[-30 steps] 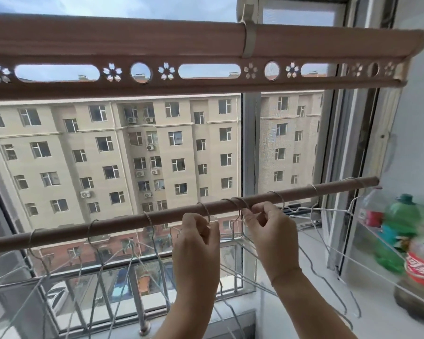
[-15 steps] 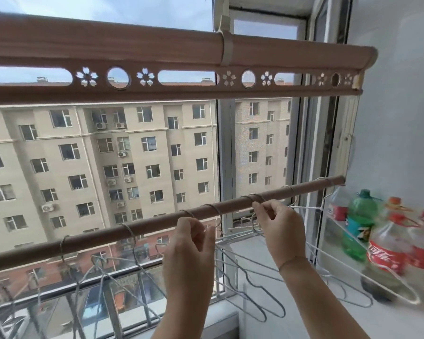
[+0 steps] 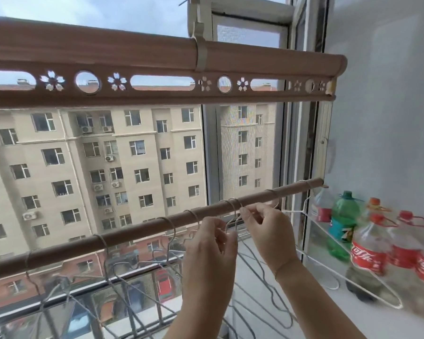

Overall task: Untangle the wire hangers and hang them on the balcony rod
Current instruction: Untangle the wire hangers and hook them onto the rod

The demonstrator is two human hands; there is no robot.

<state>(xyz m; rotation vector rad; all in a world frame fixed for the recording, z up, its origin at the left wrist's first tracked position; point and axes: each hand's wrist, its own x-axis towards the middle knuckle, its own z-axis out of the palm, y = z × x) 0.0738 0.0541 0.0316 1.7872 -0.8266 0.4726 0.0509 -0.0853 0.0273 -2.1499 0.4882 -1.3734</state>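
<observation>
A thin brown balcony rod slants from lower left to upper right across the window. Several grey wire hangers hook over it along its length, and a white hanger hangs near its right end. Two hooks sit close together on the rod above my hands. My left hand pinches the neck of a wire hanger just below the rod. My right hand pinches the neighbouring hanger's neck beside it. The bodies of these hangers drop down behind my forearms.
A wide brown drying rack bar with flower cut-outs spans the view above. Several plastic bottles stand on the white sill at the right, one green. A window frame post and a metal railing lie beyond the rod.
The view has swung right and closer, so the bottles show more. Both hands stay under the rod on the hanger necks, now nearer each other.
</observation>
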